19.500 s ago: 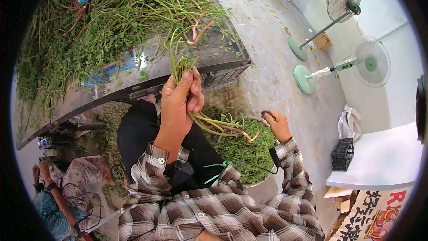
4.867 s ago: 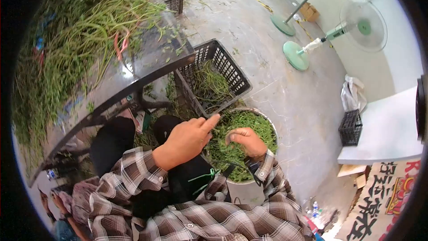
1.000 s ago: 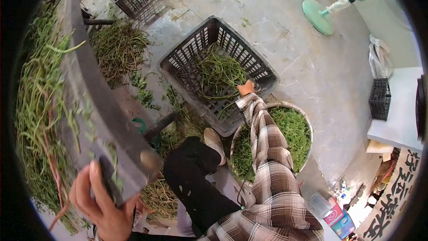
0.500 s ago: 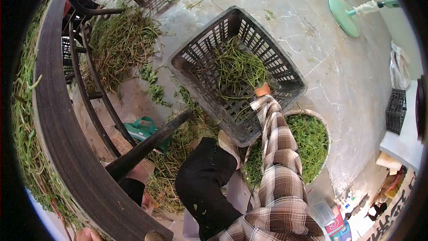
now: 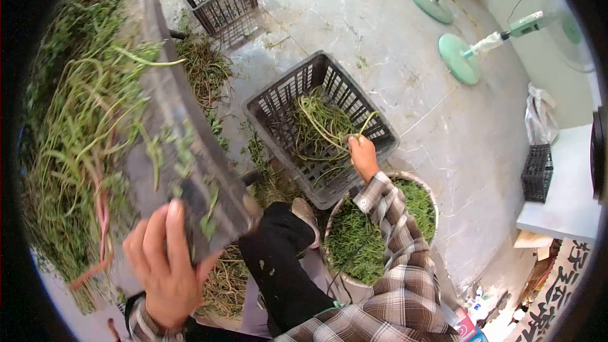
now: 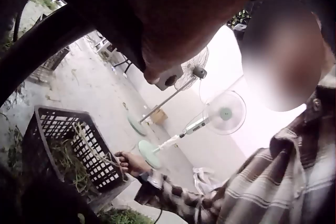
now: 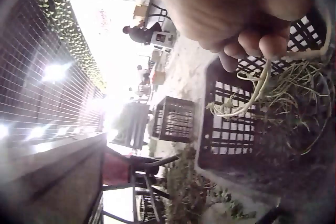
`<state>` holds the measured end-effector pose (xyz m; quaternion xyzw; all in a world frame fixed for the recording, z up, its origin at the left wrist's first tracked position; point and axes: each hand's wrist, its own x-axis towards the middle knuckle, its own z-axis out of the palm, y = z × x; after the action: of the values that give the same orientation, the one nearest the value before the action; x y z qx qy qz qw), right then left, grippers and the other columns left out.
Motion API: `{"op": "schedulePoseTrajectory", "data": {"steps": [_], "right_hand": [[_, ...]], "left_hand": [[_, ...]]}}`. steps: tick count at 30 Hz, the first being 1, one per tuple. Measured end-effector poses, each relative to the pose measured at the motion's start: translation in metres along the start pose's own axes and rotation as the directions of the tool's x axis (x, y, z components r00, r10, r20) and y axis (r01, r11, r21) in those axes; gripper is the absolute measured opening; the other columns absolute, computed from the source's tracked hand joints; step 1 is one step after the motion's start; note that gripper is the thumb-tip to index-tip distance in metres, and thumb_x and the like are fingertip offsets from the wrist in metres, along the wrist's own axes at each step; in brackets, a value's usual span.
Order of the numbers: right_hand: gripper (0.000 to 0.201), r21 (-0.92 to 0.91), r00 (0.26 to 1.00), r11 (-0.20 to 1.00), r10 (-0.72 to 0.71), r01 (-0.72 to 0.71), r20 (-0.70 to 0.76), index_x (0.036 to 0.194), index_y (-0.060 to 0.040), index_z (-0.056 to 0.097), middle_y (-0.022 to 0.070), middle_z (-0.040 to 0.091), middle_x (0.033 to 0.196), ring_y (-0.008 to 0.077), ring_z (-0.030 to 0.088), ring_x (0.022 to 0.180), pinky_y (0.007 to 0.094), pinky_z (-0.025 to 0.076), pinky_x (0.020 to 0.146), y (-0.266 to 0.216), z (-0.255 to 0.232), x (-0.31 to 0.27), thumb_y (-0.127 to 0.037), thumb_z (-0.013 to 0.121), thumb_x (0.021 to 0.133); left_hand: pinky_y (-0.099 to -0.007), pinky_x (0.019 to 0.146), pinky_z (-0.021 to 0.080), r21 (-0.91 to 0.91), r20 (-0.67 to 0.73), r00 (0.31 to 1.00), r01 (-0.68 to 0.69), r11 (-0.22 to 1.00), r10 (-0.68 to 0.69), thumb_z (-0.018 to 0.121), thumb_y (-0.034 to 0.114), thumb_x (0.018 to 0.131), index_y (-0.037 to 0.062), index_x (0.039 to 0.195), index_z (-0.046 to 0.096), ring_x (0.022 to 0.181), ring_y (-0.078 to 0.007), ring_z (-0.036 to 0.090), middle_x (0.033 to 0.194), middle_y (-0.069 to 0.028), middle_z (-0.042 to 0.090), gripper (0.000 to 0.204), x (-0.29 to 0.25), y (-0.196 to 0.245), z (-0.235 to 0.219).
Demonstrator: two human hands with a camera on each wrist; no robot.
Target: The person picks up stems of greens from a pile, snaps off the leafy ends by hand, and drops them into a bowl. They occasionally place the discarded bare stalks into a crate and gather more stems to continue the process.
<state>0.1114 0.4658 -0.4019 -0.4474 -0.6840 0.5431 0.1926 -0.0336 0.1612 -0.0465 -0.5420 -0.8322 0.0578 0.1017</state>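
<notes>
In the head view, my right hand (image 5: 362,157) pinches a few long green stems (image 5: 318,122) over the near right side of a black plastic crate (image 5: 278,152). The right wrist view shows the stems (image 7: 258,94) hanging from its curled fingertips. More loose stems (image 5: 310,136) lie in a tangle inside the crate. At lower left, my left hand (image 5: 166,266) rests on the corner of the dark table (image 5: 142,174), its fingers straight on the top and the thumb by the edge.
Leafy green plants (image 5: 82,126) are heaped on the table. A round tub (image 5: 437,206) of green leaves stands beside the crate. Another black crate (image 5: 221,3) sits farther back, near stems piled on the floor (image 5: 212,69). Fans with green bases (image 5: 458,59) stand at right.
Earlier, my left hand held a bunch of stems above my lap; now it is at the table corner. Over the last half second, my right hand has risen from the crate's tangle with stems.
</notes>
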Motion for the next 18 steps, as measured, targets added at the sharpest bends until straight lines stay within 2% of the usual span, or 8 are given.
{"op": "schedulePoseTrajectory", "data": {"steps": [1,2,4,8,12,14,16,18], "right_hand": [[0.029,0.126,0.994,0.988,0.087,-0.094,0.059,0.088,0.003,0.057,0.0036,0.043,0.051,0.0138,0.044,0.042,0.0309,0.036,0.044,-0.038,-0.013,-0.021,-0.023,0.045,0.091],[0.029,0.115,0.996,0.991,0.065,-0.071,0.057,0.088,0.003,0.057,0.0036,0.043,0.051,0.0138,0.044,0.042,0.0309,0.036,0.044,-0.057,-0.021,-0.036,-0.023,0.045,0.091],[0.025,0.361,0.992,0.925,0.103,-0.122,0.071,0.093,0.0012,0.057,-0.0036,0.04,0.053,0.0059,0.037,0.038,0.0231,0.032,0.039,-0.086,-0.037,-0.064,-0.019,0.043,0.092],[0.025,0.513,0.996,0.858,-0.04,-0.006,0.078,0.096,0.0024,0.055,-0.0032,0.039,0.059,0.0046,0.035,0.044,0.0209,0.032,0.04,-0.135,-0.063,-0.127,-0.019,0.043,0.094],[0.025,0.533,0.993,0.843,-0.114,0.076,0.04,0.097,0.0023,0.054,-0.0034,0.038,0.059,0.004,0.033,0.047,0.0206,0.032,0.043,-0.164,-0.078,-0.19,-0.02,0.043,0.095],[0.025,0.505,0.99,0.856,-0.139,0.105,0.03,0.096,0.0022,0.054,-0.0032,0.039,0.06,0.0038,0.033,0.049,0.0202,0.033,0.044,-0.176,-0.082,-0.22,-0.02,0.043,0.095],[0.025,0.522,0.984,0.839,-0.177,0.15,0.002,0.095,0.0022,0.054,-0.0026,0.042,0.062,0.0037,0.034,0.05,0.0201,0.034,0.044,-0.185,-0.083,-0.249,-0.02,0.043,0.095],[0.025,0.487,0.981,0.86,-0.193,0.154,0.029,0.094,0.0023,0.053,-0.0016,0.044,0.063,0.0038,0.035,0.05,0.0201,0.035,0.045,-0.193,-0.083,-0.28,-0.021,0.043,0.095]], "left_hand": [[-0.0412,0.089,0.034,-0.016,-0.046,0.999,-0.013,1.0,0.012,0.067,0.033,0.073,-0.0026,0.128,0.04,0.102,-0.0315,0.044,0.118,-0.0143,0.045,0.072,0.003,0.002,0.0],[-0.0412,0.089,0.034,-0.021,-0.067,0.998,0.001,1.0,-0.002,0.067,0.033,0.073,-0.0026,0.128,0.04,0.102,-0.0315,0.044,0.118,-0.0143,0.045,0.072,0.005,0.003,-0.001],[-0.041,0.088,0.034,-0.112,-0.121,0.993,-0.026,0.993,0.013,0.07,0.026,0.069,-0.0014,0.129,0.039,0.103,-0.0295,0.044,0.116,-0.0133,0.045,0.073,0.006,0.004,-0.002],[-0.0417,0.092,0.031,-0.254,-0.207,0.978,-0.024,0.967,-0.03,0.073,0.015,0.064,0.0024,0.131,0.038,0.107,-0.0318,0.043,0.119,-0.0134,0.045,0.077,-0.002,0.009,-0.001],[-0.04,0.09,0.034,-0.436,-0.34,0.94,-0.176,0.883,0.02,0.072,0.01,0.066,0.005,0.129,0.041,0.102,-0.0317,0.045,0.111,-0.0123,0.049,0.07,-0.027,0.043,-0.017],[-0.0366,0.085,0.04,-0.759,-0.275,0.961,-0.229,0.61,0.018,0.069,0.009,0.071,0.0024,0.128,0.041,0.098,-0.0307,0.048,0.107,-0.0135,0.049,0.064,-0.045,0.065,-0.009],[-0.0324,0.081,0.043,-0.892,-0.15,0.989,-0.141,0.43,0.013,0.066,0.011,0.077,0.0,0.127,0.04,0.095,-0.0274,0.05,0.105,-0.0137,0.049,0.057,-0.067,0.084,0.007],[-0.0306,0.079,0.044,-0.98,0.118,0.992,0.109,0.167,0.047,0.059,0.021,0.086,-0.0036,0.125,0.04,0.097,-0.0205,0.05,0.106,-0.0129,0.051,0.051,-0.084,0.1,0.016]]}}
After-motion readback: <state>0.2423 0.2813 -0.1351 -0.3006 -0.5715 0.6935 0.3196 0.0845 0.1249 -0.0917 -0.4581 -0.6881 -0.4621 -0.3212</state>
